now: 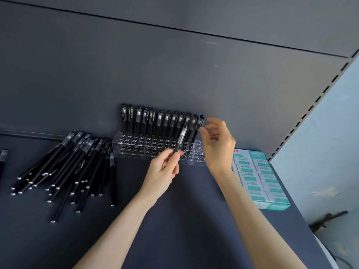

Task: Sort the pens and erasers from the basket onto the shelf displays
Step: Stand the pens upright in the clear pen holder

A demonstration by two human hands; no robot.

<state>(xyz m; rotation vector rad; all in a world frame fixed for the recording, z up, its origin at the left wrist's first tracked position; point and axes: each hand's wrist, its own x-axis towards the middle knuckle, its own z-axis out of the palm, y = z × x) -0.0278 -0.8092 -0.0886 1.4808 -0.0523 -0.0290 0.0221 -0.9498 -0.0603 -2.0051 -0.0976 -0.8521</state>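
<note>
Fingers of left hand (161,171) pinch slim black pen (181,137) over clear rack (136,146); right hand (219,148) relaxed, empty

Racked pens (161,121): black barrels, frosted-clear caps, white print. Loose pens (73,164): same black, silver tips. Lifted pen (181,136): black, clear cap. Holder (136,144): clear acrylic, grid of round holes. Eraser box (258,177): teal and white, red corner tag. Shelf (184,220), back panel (174,65): dark grey. Wall (330,133): pale blue.
</note>
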